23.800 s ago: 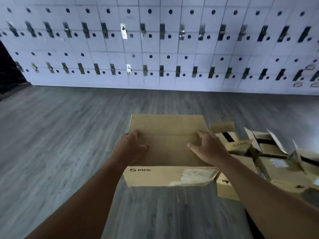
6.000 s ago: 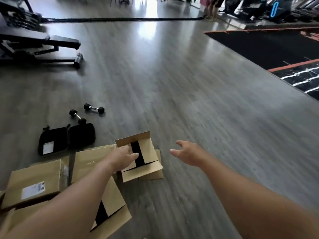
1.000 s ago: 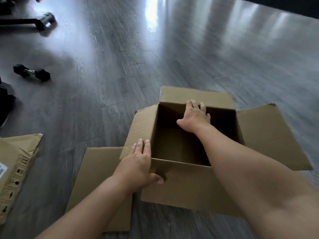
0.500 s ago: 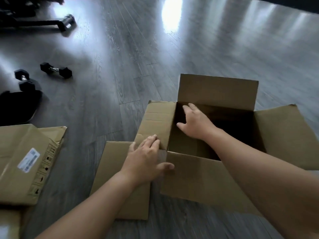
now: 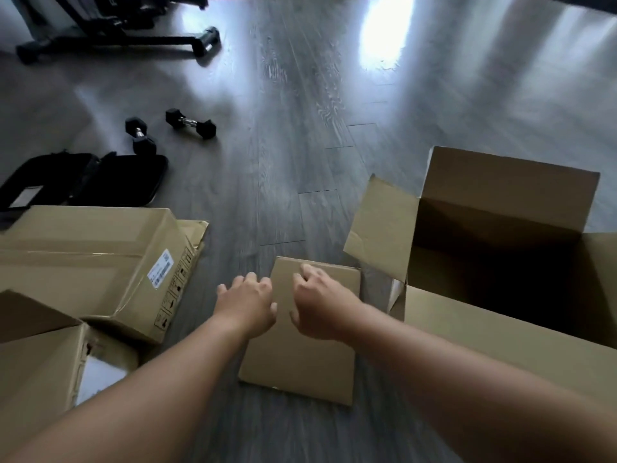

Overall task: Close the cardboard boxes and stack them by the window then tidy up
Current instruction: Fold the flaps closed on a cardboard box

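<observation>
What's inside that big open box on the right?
The open box looks empty: only bare, shadowed cardboard walls show inside. Its near wall hides the closest strip of the bottom.

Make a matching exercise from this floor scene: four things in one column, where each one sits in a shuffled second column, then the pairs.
Things
1. open box
2. dumbbells
3. flat cardboard sheet
4. labelled box

Places
A. under both hands
B. left edge, lying on its side
C. right side, flaps up
D. far left floor, beside a black bag

Pairs: 1-C, 2-D, 3-A, 4-B
</observation>
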A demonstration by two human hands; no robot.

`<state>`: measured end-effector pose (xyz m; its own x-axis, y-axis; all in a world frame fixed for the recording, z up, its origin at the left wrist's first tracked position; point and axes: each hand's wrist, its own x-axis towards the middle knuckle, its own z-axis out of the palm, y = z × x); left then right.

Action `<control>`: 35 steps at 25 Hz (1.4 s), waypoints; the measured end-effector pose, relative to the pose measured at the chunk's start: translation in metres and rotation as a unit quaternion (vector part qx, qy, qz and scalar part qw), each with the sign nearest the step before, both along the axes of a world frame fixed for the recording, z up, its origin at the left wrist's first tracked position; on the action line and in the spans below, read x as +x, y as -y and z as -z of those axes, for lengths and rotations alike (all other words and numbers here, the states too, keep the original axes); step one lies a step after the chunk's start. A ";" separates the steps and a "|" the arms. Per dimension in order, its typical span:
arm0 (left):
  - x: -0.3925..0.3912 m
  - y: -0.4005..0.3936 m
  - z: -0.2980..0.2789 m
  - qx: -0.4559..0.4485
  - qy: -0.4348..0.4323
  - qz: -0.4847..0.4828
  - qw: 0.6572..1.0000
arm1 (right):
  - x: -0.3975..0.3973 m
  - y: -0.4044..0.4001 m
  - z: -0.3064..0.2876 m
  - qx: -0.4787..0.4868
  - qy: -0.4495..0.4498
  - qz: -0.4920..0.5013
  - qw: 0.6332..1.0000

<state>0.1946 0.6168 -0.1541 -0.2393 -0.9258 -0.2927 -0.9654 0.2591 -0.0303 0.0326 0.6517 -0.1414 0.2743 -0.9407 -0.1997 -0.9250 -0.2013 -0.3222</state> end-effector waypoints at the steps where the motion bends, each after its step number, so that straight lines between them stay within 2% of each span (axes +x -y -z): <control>1: 0.008 0.001 0.004 0.018 0.003 -0.009 1.000 | 0.007 -0.003 0.011 0.048 -0.001 0.032 0.998; 5: 0.023 0.001 0.024 0.083 0.003 -0.023 0.996 | 0.011 -0.015 0.049 0.181 -0.001 0.214 0.960; 9: 0.019 -0.003 0.044 0.154 -0.032 -0.028 0.987 | -0.002 -0.021 0.073 0.197 -0.014 0.331 0.923; 14: 0.004 -0.009 0.060 0.173 -0.111 -0.096 0.974 | -0.004 -0.016 0.085 0.184 0.004 0.372 0.910; 17: -0.003 -0.007 0.059 0.174 -0.171 -0.178 0.953 | -0.003 -0.013 0.087 0.173 0.019 0.404 0.898; 22: 0.000 -0.006 0.059 0.197 -0.222 -0.218 0.930 | -0.010 -0.009 0.088 0.173 0.036 0.431 0.885; 26: 0.010 -0.015 0.060 0.192 -0.275 -0.282 0.899 | -0.015 -0.009 0.082 0.169 0.045 0.426 0.888; 30: 0.018 -0.014 0.041 0.129 -0.275 -0.279 0.911 | -0.012 -0.009 0.065 0.160 0.074 0.403 0.898; 35: 0.029 -0.008 -0.002 0.064 -0.220 -0.251 0.940 | -0.001 0.005 0.023 0.096 0.112 0.357 0.922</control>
